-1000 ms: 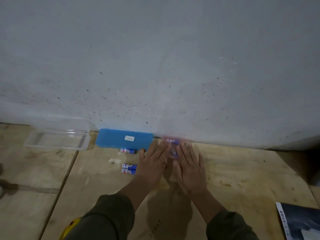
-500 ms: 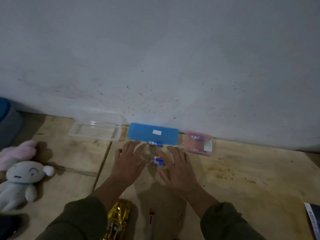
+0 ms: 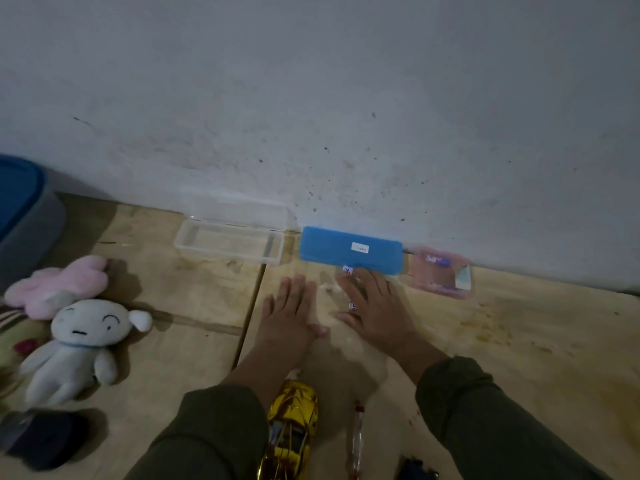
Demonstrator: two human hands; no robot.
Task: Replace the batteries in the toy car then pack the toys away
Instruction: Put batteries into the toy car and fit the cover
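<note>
A gold toy car (image 3: 291, 431) lies on the wooden floor between my forearms, near the bottom edge. Beside it on the right is a thin red-tipped screwdriver (image 3: 357, 434). My left hand (image 3: 291, 317) rests flat on the floor, fingers apart, holding nothing. My right hand (image 3: 374, 306) lies flat with spread fingers over loose blue-and-white batteries (image 3: 352, 306); one battery's end (image 3: 347, 270) peeks out by the fingertips. A pink clear packet (image 3: 438, 271) with more batteries sits against the wall to the right.
A blue closed case (image 3: 349, 249) and an open clear plastic box (image 3: 230, 242) stand along the wall. A white plush (image 3: 78, 344) and a pink plush (image 3: 59, 284) lie at the left, near a blue-lidded grey bin (image 3: 20, 209). A dark object (image 3: 41, 434) sits bottom left.
Both hands have left the pink packet and moved left. The right hand now covers the loose batteries in front of the blue case. The view has swung left and down, showing the car and plush toys.
</note>
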